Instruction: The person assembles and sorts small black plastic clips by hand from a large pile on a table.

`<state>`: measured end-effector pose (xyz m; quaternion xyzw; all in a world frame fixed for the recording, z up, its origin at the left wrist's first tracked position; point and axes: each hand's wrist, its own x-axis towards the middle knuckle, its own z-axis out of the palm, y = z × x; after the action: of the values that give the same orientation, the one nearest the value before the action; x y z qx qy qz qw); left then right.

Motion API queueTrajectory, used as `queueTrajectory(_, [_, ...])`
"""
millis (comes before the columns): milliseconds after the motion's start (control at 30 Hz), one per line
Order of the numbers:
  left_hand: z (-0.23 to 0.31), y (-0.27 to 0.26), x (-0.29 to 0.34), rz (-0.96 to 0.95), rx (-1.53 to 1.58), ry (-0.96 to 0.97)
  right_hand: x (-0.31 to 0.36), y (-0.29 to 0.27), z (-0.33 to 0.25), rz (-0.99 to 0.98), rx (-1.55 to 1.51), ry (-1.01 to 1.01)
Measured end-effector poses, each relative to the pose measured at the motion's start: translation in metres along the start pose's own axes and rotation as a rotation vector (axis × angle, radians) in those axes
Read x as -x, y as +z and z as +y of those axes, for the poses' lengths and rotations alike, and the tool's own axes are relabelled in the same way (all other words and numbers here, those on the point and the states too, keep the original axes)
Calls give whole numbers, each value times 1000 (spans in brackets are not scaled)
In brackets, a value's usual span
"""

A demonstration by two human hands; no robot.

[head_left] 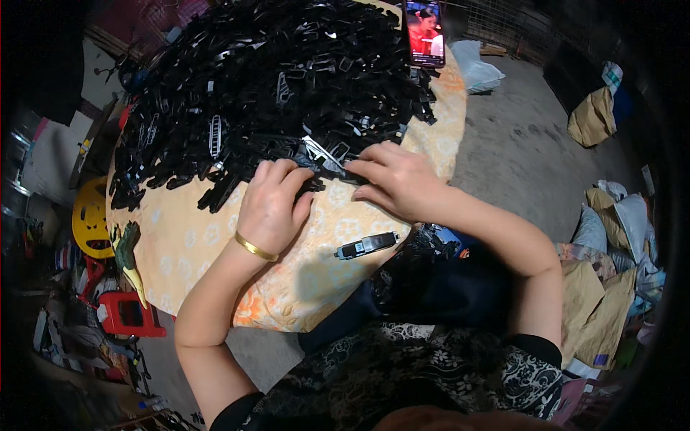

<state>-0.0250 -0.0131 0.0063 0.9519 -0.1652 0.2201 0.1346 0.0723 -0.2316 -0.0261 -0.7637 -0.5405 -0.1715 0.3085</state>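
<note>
A large heap of small black plastic parts covers the far part of a round table. My left hand, with a gold bangle on its wrist, rests at the heap's near edge. Its fingers bend over the black parts, the thumb apart from them. Across from it my right hand reaches in from the right, fingers and thumb apart, its fingertips at the same edge. Between the hands lie a pale, shiny strip and dark pieces. Nearer to me a single black part with a grey middle lies alone on the cloth.
A yellow patterned cloth covers the table. A phone showing a video stands at the far right edge. A pair of pliers-like tool handles lies at the left edge. A red stool and paper sacks stand around.
</note>
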Motion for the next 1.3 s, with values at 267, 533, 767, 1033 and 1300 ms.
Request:
queueTrajectory(267, [14, 10, 6, -95, -127, -21, -5, -4, 2, -139, -66, 143])
queueTrajectory(533, [22, 7, 12, -52, -72, 29, 11, -30, 12, -225, -237, 121])
queueTrajectory(767, [48, 6, 19, -141, 216, 161, 12, -45, 2, -321, 11, 182])
queueTrajectory(1033, [34, 5, 13, -93, 333, -37, 11, -39, -1, -211, -35, 130])
queueTrajectory(1300, [39, 13, 16, -103, 215, -11, 8, -27, -12, -80, -195, 27])
